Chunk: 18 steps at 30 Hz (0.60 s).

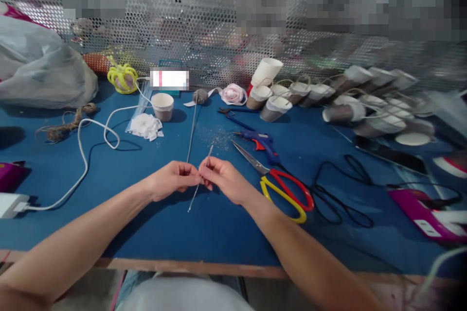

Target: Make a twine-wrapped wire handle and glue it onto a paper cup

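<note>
My left hand (170, 180) and my right hand (224, 177) meet above the middle of the blue table, fingertips almost touching. Between the right thumb and fingers a thin, pale, twisted stick (193, 198) is pinched, slanting, its ends showing above and below. A thin grey cord (192, 131) runs from a small grey ball of cord (200, 97) down to my left fingers, which are closed on it. Where cord and stick meet is hidden by the fingertips. Scissors (268, 171) with one red and one yellow handle lie right of my right hand.
Beyond the scissors lies a blue glue gun (265, 142), with pliers (237, 114) behind it. Several paper cups (276, 108) stand back right. A white cup (162, 107), white scraps (146, 127) and a white cable (85, 155) are on the left. A perforated metal panel (211, 24) closes the back.
</note>
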Motion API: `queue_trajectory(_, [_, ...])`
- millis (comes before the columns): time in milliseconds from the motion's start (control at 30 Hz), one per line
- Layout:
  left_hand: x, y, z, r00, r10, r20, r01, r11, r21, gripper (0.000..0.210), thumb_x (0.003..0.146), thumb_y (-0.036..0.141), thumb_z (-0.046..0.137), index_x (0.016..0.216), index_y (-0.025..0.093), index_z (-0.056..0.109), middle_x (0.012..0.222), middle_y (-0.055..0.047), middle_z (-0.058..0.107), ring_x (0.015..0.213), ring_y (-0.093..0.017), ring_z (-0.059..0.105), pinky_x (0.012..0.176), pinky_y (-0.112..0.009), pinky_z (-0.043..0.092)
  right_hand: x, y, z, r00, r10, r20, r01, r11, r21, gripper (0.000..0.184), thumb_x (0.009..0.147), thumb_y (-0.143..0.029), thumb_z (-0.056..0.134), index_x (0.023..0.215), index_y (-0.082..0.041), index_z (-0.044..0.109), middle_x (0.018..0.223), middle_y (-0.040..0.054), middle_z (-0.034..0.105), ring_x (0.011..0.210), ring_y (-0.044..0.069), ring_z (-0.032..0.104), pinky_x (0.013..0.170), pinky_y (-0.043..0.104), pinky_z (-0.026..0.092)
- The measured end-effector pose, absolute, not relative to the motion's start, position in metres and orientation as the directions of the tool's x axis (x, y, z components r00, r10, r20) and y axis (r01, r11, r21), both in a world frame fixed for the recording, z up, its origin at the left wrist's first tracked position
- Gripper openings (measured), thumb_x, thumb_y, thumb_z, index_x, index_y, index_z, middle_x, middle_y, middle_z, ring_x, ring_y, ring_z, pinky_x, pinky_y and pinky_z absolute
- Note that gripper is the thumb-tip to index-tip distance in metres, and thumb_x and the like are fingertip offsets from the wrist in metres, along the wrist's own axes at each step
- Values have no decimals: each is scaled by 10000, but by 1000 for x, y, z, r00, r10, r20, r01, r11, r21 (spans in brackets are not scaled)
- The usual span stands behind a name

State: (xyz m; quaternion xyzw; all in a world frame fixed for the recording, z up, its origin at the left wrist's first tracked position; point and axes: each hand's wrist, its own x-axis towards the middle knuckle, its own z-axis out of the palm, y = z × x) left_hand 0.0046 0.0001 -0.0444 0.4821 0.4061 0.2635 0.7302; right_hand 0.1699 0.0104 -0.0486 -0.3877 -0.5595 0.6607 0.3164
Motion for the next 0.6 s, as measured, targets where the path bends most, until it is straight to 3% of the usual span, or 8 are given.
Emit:
queue_trajectory(267, [4,0,-43,468,862,-196,266,74,961,217,730,322,541,666,115,542,590,37,466,541,-64,358,526,-208,290,171,8,-55,-434,896,-91,253,24,-967,245,797,-401,494,690,-184,452,522,-61,427,453,77,402,468,233,347])
queue_trajectory(600, [8,-3,-44,401,899,-174,309,46,950,259,725,354,531,597,135,478,532,60,376,497,-55,296,476,-199,237,169,7,-56,-372,928,-12,341,124,-932,294,772,-443,515,638,-191,446,475,-61,409,446,84,366,456,235,303])
